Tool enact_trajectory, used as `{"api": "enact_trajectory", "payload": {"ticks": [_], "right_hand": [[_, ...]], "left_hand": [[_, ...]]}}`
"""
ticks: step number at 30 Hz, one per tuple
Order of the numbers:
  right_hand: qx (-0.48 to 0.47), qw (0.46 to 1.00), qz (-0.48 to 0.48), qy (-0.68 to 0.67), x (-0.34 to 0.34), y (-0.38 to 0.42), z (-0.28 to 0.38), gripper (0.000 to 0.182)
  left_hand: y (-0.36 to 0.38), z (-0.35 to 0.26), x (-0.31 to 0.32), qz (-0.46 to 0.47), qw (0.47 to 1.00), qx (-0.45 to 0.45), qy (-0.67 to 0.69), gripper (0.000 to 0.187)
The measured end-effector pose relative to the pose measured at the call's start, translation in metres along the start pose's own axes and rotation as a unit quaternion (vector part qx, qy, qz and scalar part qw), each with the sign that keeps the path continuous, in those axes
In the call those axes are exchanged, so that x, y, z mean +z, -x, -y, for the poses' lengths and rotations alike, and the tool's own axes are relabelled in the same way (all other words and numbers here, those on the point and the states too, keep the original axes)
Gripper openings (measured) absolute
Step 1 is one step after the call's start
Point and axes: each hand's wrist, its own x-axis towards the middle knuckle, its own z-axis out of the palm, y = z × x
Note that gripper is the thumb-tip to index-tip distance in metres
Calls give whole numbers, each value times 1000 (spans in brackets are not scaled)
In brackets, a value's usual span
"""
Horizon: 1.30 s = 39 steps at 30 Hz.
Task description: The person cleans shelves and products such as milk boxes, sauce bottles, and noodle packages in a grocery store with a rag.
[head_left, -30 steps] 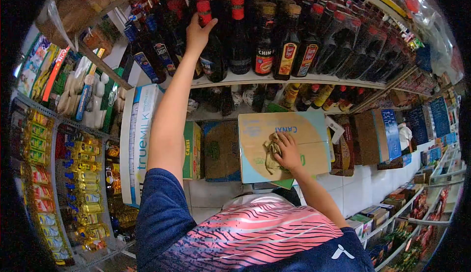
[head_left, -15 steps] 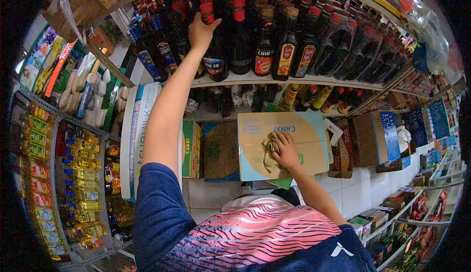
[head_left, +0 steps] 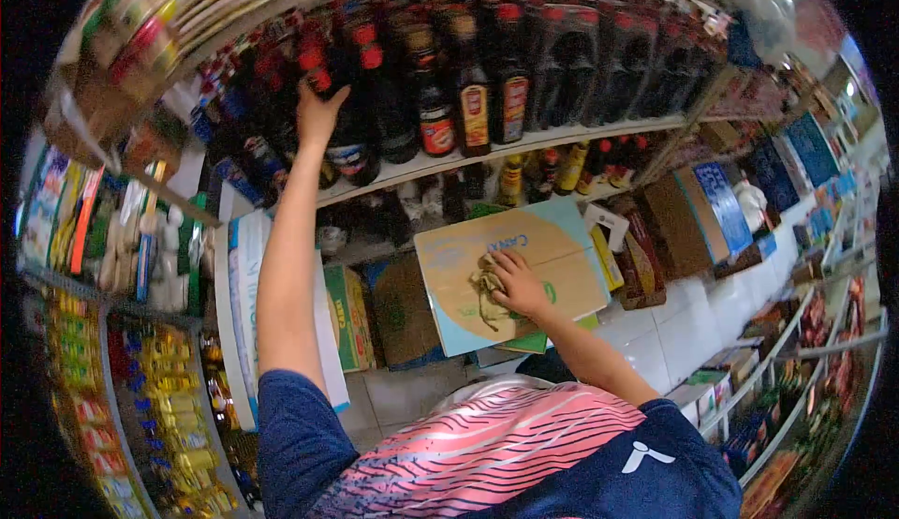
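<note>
Has left hand (head_left: pixel 321 118) wrapped round neck of dark red-capped bottle (head_left: pixel 350 155), just under the cap; seems clamped on it, hard to confirm through blur. Rests right hand (head_left: pixel 521 285) on crumpled cloth (head_left: pixel 486 296) atop carton (head_left: pixel 552 238), well below and right of left-hand grip; cannot tell if pinching cloth or only pressing. Just right of left-hand grip: second red-capped bottle (head_left: pixel 393 116), then orange-labelled bottle (head_left: pixel 435 126). Below same grip: front edge of shelf (head_left: pixel 599 136). Farther below, beside left arm: white-and-blue box (head_left: pixel 243 299).
</note>
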Motion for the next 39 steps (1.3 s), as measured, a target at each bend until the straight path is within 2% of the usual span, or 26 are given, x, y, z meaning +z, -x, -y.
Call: {"api": "enact_trajectory", "payload": {"ticks": [2,6,8,9,10,13,17,18,19,20,21,22,24,26,28,29,30,31,32,33,34,35,36,37,38,39], "right_hand": [[-26,999,7,-17,0,1,-2,47],[-19,1000,9,4,-4,1,2,49],[-21,1000,7,18,3,1,-2,49],[-23,999,10,30,5,2,-5,49],[-21,999,7,33,3,2,-5,49],[-35,998,15,42,2,1,-4,50],[-35,998,29,39,1,1,-1,50],[-28,998,23,43,2,2,0,50],[-25,998,19,48,1,1,-1,50],[-43,997,29,48,0,-2,-3,50],[-37,998,33,44,-1,-4,-3,50],[-27,998,38,38,0,-2,-2,51],[-33,999,36,19,1,-1,0,51],[-30,999,27,3,1,0,0,51],[-47,999,-1,25,1,-2,-1,51],[-47,999,1,23,3,-2,-4,51],[-26,1000,-2,-3,7,-2,-9,50],[-2,1000,-4,-28,8,0,-12,50],[4,1000,-3,-28,4,-1,-10,50],[64,968,-36,-240,-2,-3,-3,49],[121,888,-73,-438,-7,-1,-1,47],[119,872,-121,-459,6,0,-17,45],[117,878,-129,-446,-4,3,-19,45],[170,848,-160,-475,-14,11,-11,45],[224,811,-195,-504,-23,27,-9,45],[227,811,-213,-495,-31,47,-14,45]], "left_hand": [[13,3,0,47,997,-57,-8,74],[15,-2,-11,68,996,-52,-20,75],[11,-9,-12,105,990,-59,-71,76],[9,17,-1,56,996,39,-62,78],[7,11,-1,55,996,42,-58,78],[12,-10,-9,66,989,-67,-113,70],[14,-17,-15,52,996,-14,-70,62],[12,-26,-20,85,993,-54,-65,63],[9,-28,-22,79,995,-31,-51,68],[14,-31,-25,122,984,-103,-74,76],[20,-8,-18,88,995,-13,-38,83],[30,-14,-22,109,990,-92,5,80],[58,-13,-23,28,998,-27,49,73],[94,-31,-29,-4,998,-36,47,66],[154,-73,-29,46,982,-139,122,60],[193,-90,-18,116,961,-190,163,57],[236,-103,2,161,953,-150,209,58],[280,-116,16,260,934,-108,218,64],[310,-135,25,318,932,-53,165,68],[331,-156,29,333,934,-9,133,71],[347,-172,31,344,932,37,104,74],[357,-185,28,344,931,44,115,74],[359,-201,26,388,920,25,49,72],[358,-212,29,428,903,5,-17,70],[357,-217,35,426,904,16,-4,70],[355,-216,38,411,911,0,-26,66]]}}
